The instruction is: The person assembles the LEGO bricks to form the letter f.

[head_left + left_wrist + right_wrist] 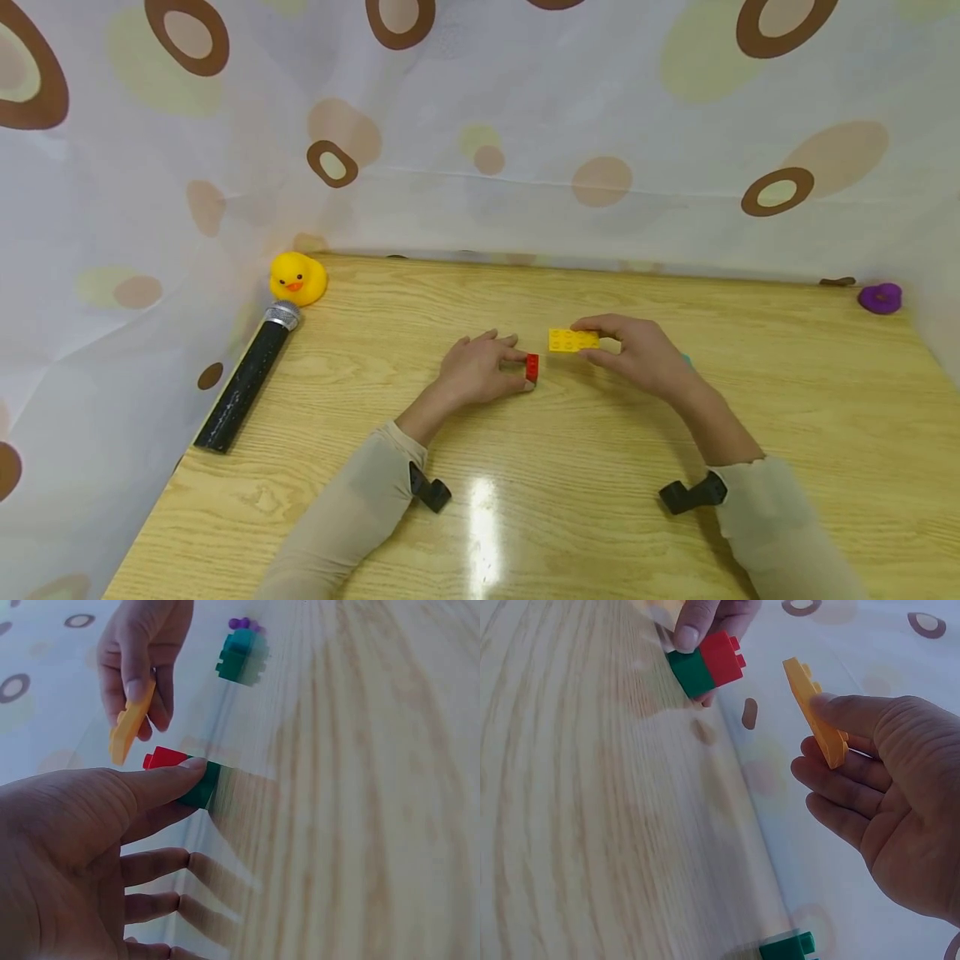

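Note:
Between thumb and finger, my left hand (477, 372) pinches a small stack: a red toy brick (721, 658) on top of a green brick (691, 673). The stack stands upright on the wooden table, its green part showing in both wrist views. Just to the right, my right hand (637, 354) pinches a flat yellow studded brick (564, 340) by its right end. In the right wrist view the yellow brick is tilted and held apart from the red one. A teal block (687, 360) peeks out from behind the right hand, mostly hidden in the head view.
A yellow rubber duck (300, 280) and a black microphone (247, 379) lie along the table's left side. A purple toy (880, 298) sits at the far right corner. Patterned cloth (480, 100) hangs behind and beside the wooden table (570, 517).

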Action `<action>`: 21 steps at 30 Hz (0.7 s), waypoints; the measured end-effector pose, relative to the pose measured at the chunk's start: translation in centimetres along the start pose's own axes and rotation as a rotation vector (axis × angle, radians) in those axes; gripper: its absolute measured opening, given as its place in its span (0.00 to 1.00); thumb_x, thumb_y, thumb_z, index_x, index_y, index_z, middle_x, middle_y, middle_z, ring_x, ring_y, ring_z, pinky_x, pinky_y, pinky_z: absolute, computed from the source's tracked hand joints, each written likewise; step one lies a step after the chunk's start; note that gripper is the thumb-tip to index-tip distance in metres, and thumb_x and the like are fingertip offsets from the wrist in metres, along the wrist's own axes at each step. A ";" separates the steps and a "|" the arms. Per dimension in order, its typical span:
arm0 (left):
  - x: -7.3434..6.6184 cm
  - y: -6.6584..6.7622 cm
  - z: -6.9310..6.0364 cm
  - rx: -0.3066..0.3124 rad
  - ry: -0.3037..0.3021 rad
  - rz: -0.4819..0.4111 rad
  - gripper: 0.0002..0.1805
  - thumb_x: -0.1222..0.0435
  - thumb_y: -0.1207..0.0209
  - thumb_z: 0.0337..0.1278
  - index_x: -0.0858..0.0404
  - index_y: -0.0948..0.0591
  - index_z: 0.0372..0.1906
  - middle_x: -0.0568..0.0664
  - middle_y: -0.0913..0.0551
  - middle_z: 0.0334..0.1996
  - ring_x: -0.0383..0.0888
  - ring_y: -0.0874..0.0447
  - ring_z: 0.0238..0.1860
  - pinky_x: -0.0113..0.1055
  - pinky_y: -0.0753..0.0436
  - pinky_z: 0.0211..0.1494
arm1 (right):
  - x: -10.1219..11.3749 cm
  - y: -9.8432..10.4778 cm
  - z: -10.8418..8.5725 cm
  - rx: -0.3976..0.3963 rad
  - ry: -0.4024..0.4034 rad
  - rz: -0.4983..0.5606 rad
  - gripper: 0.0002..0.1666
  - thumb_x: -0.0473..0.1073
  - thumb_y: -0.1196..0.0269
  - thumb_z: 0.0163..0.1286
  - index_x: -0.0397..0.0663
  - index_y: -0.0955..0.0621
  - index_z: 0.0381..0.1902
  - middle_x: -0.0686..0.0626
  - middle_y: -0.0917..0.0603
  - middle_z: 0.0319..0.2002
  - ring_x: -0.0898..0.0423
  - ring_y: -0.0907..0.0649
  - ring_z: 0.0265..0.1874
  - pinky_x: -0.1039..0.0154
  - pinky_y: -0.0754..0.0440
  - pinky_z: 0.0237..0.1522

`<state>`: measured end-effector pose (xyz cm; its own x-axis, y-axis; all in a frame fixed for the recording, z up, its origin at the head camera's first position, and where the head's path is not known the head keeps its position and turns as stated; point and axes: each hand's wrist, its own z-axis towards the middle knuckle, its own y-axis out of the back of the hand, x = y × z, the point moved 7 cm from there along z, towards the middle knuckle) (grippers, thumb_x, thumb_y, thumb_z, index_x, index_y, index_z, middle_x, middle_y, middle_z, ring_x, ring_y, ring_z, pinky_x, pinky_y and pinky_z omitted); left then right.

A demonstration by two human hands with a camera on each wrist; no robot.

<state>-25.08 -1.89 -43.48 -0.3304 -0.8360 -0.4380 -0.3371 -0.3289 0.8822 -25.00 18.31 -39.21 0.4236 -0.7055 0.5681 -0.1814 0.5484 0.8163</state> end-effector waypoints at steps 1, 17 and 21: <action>0.0 0.0 0.0 -0.001 0.001 0.002 0.28 0.44 0.35 0.61 0.46 0.19 0.65 0.43 0.30 0.74 0.50 0.41 0.80 0.57 0.42 0.79 | 0.1 -0.1 0.0 0.002 0.003 0.001 0.23 0.45 0.34 0.72 0.49 0.19 0.63 0.42 0.16 0.61 0.41 0.17 0.57 0.40 0.18 0.51; 0.0 -0.1 0.1 0.012 0.007 0.021 0.28 0.42 0.35 0.60 0.44 0.18 0.64 0.43 0.30 0.74 0.52 0.41 0.80 0.58 0.41 0.79 | 0.9 -3.0 0.6 0.084 0.020 0.029 0.23 0.45 0.34 0.72 0.49 0.19 0.63 0.43 0.15 0.60 0.43 0.16 0.57 0.41 0.18 0.56; -0.1 0.0 0.1 0.006 0.005 0.033 0.29 0.42 0.34 0.59 0.46 0.17 0.64 0.43 0.30 0.74 0.52 0.40 0.80 0.57 0.40 0.79 | 1.2 -3.4 0.7 0.100 0.019 0.034 0.23 0.45 0.33 0.71 0.49 0.18 0.62 0.44 0.15 0.59 0.45 0.16 0.56 0.41 0.18 0.57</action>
<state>-25.15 -1.79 -43.49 -0.3372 -0.8486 -0.4077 -0.3311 -0.2985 0.8951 -24.51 15.25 -41.22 0.4324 -0.6782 0.5941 -0.2833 0.5234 0.8036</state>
